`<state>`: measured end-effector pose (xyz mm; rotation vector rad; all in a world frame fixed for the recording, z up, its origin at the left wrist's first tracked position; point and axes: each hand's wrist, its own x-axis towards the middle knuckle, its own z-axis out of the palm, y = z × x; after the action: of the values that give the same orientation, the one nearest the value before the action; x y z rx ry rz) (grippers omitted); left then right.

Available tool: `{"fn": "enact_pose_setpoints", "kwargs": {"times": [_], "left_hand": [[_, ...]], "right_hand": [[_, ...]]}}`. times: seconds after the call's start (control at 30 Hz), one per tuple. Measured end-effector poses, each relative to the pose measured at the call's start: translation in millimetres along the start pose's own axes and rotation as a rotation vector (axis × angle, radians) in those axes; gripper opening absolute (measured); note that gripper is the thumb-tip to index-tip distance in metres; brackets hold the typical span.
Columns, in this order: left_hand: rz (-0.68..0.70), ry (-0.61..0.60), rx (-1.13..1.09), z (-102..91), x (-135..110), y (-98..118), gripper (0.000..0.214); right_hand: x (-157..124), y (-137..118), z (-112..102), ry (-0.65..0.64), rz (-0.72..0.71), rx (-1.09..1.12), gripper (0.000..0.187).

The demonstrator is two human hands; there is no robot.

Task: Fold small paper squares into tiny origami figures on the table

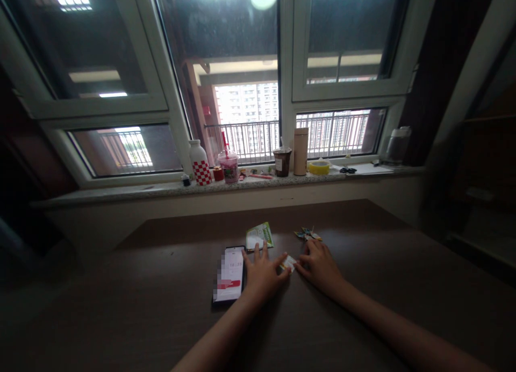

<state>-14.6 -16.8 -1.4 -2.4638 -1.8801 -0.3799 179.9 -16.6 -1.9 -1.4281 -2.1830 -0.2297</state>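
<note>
A small white paper piece with coloured print [288, 263] lies between my two hands on the brown table. My left hand [264, 272] has its thumb and forefinger closed on the left side of that piece, the other fingers stretched towards a green and white packet [260, 236]. With bent fingers, my right hand [321, 264] pinches the piece's right edge. Just beyond the right knuckles lies a little heap of colourful folded paper pieces [308, 234]. A lit phone [230, 275] rests left of my left hand, close to its little finger.
Along the window sill [161, 184] stand a checked bottle [200, 165], a pink cup with a straw [228, 166], a brown drink cup [282, 162], a tan flask [300, 151], yellow tape [319, 167] and black-handled scissors [347, 170]. The table [161, 329] ends before the sill.
</note>
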Motion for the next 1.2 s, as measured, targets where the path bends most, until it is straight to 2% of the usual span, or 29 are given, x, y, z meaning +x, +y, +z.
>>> {"fn": "enact_pose_setpoints", "kwargs": {"times": [0.23, 0.3, 0.43, 0.5, 0.63, 0.83, 1.2], "left_hand": [[-0.018, -0.039, 0.005, -1.6, -1, 1, 0.053], [-0.016, -0.045, 0.006, -2.1, -1, 1, 0.053], [-0.013, -0.037, -0.002, -2.0, -1, 2, 0.054], [-0.007, -0.02, -0.006, -1.5, -1, 2, 0.053], [0.004, 0.006, -0.012, -1.5, -3, 2, 0.051], [0.017, 0.002, 0.014, -6.0, -5, 3, 0.051], [0.116, 0.138, 0.092, -19.2, -11, -4, 0.038]], "right_hand": [[-3, 3, 8, 0.045, -0.002, 0.038, 0.012], [-3, 4, 12, 0.052, -0.045, 0.085, 0.009], [-2, 6, 15, -0.025, -0.188, 0.172, 0.021], [-1, 6, 13, -0.078, -0.21, 0.188, 0.026], [-1, 5, 9, -0.138, -0.184, 0.193, 0.028], [0, 3, 6, -0.122, -0.172, 0.142, 0.027], [0, -3, 1, -0.138, -0.146, 0.096, 0.028]]}}
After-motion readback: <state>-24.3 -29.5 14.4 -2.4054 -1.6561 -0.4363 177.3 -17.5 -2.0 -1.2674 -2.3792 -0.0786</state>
